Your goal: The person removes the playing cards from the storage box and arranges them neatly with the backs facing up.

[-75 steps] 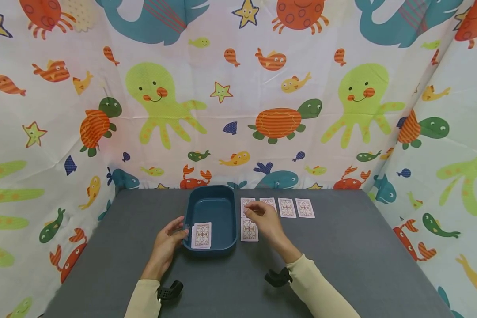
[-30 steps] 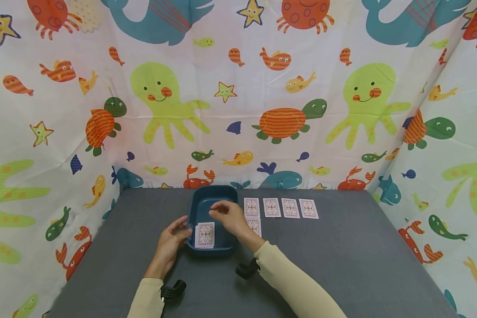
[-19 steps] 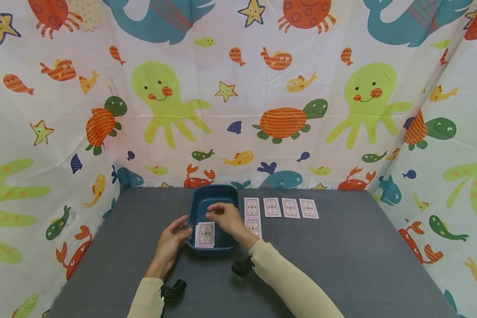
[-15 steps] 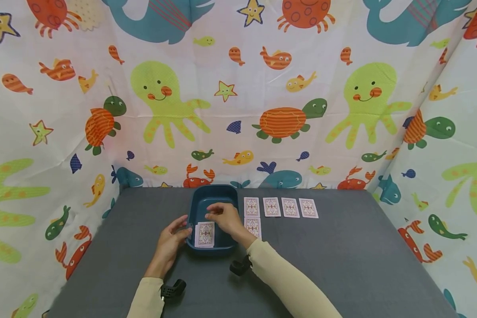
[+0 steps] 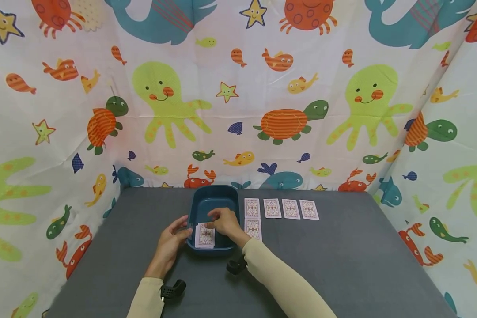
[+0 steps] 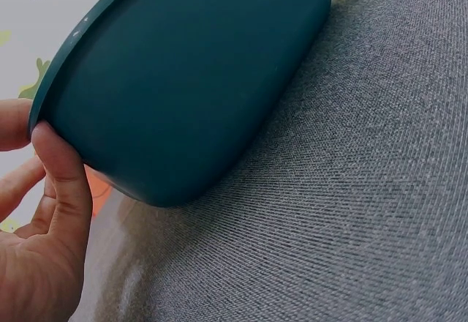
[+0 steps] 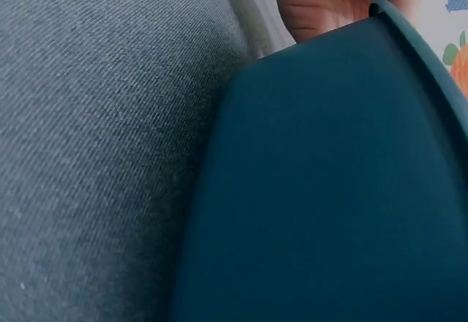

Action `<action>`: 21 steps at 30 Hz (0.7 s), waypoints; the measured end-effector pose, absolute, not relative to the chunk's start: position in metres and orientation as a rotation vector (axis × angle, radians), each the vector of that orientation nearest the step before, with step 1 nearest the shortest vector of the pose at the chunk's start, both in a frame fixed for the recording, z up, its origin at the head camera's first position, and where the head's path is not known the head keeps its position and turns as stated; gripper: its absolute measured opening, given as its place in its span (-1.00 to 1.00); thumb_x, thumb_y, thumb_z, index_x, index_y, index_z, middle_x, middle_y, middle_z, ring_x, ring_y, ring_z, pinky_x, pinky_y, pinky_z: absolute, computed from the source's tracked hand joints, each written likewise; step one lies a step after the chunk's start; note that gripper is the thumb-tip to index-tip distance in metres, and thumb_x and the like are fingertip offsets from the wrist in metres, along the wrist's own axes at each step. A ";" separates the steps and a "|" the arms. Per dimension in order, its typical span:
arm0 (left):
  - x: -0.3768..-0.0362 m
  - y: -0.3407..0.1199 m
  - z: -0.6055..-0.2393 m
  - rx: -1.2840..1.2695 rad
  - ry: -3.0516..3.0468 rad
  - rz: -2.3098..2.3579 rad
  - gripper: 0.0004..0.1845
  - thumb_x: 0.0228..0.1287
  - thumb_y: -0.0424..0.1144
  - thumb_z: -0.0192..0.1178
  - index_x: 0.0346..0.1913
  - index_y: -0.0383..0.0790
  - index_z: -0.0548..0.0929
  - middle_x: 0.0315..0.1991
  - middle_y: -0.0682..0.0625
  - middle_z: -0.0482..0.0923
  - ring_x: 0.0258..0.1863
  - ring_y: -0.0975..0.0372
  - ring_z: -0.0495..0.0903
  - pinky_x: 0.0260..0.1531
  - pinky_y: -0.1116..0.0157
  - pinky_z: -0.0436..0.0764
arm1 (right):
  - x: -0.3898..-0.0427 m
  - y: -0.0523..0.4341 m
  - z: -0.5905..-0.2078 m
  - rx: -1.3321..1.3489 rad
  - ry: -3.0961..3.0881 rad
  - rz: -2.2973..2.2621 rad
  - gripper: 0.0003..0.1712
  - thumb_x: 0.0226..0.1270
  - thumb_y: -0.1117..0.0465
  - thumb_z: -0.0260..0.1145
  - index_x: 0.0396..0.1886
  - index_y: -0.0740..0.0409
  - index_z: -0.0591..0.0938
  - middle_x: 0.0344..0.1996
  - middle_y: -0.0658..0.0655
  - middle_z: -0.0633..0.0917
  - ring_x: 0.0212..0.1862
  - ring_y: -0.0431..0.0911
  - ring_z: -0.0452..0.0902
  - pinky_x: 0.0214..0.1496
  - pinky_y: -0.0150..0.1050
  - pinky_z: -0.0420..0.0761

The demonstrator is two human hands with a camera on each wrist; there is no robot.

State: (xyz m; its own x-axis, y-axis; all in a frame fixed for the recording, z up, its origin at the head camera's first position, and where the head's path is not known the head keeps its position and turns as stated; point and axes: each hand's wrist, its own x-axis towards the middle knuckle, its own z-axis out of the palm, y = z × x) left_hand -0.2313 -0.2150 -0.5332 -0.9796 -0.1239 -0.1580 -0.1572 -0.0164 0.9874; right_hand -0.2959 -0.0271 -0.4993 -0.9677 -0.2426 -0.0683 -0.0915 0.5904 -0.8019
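Observation:
A dark blue plastic container point(image 5: 218, 204) stands on the table, with a small stack of playing cards point(image 5: 205, 239) face down in its near left corner. My left hand point(image 5: 170, 245) grips the container's left rim. The left wrist view shows the thumb of this left hand point(image 6: 55, 227) pressed on the outer wall of the container point(image 6: 190, 80). My right hand point(image 5: 225, 223) is inside the container, its bent fingers at the stack's upper right corner. No lifted card shows. The right wrist view has the container's wall point(image 7: 314, 176) and the left hand point(image 7: 333, 0) beyond it.
To the container's right several face-down playing cards point(image 5: 272, 208) lie in a row at the back. Below the row's leftmost card is one more playing card point(image 5: 253, 229). A curtain point(image 5: 238, 128) with sea animals hangs behind the grey table point(image 5: 334, 260).
My right hand has gone left from above the laid-out cards into the container, then down towards the card stack. The left hand stays at the rim; the laid-out cards look unchanged.

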 end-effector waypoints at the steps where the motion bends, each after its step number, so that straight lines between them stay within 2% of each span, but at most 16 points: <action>1: -0.231 -0.215 -0.533 -0.312 2.188 2.198 -0.45 0.34 -0.33 0.20 0.38 -0.09 0.42 0.27 -0.16 0.34 0.00 0.17 0.42 -0.11 0.27 0.47 | -0.296 -0.027 -0.500 -0.274 2.646 -1.314 -0.62 0.08 0.11 0.54 -0.07 0.06 0.74 -0.29 0.03 0.68 -0.28 -0.14 0.52 -0.31 -0.28 0.51; 12: -0.231 -0.214 -0.533 -0.299 2.194 2.190 -0.45 0.35 -0.32 0.19 0.39 -0.09 0.41 0.30 -0.17 0.33 0.05 0.15 0.39 -0.06 0.25 0.45 | -0.299 -0.030 -0.506 -0.246 2.670 -1.191 -0.60 0.03 0.17 0.57 -0.08 0.08 0.73 -0.44 0.02 0.61 -0.38 -0.12 0.45 -0.41 -0.30 0.41; 21: -0.233 -0.213 -0.534 -0.323 2.177 2.204 -0.45 0.34 -0.33 0.20 0.39 -0.09 0.41 0.29 -0.16 0.33 0.01 0.17 0.40 -0.11 0.27 0.45 | -0.299 -0.031 -0.509 -0.251 2.735 -1.062 -0.45 -0.19 0.15 0.67 -0.10 0.09 0.72 -0.36 0.04 0.69 -0.29 -0.11 0.52 -0.19 -0.21 0.53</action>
State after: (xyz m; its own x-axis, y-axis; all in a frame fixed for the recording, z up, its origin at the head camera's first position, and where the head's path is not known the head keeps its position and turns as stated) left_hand -0.2331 -0.2133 -0.5339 -0.9781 -0.1260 -0.1655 -0.1640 -0.0223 0.9862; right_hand -0.2992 -0.0305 -0.5087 -0.9663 -0.2271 -0.1210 -0.0860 0.7280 -0.6801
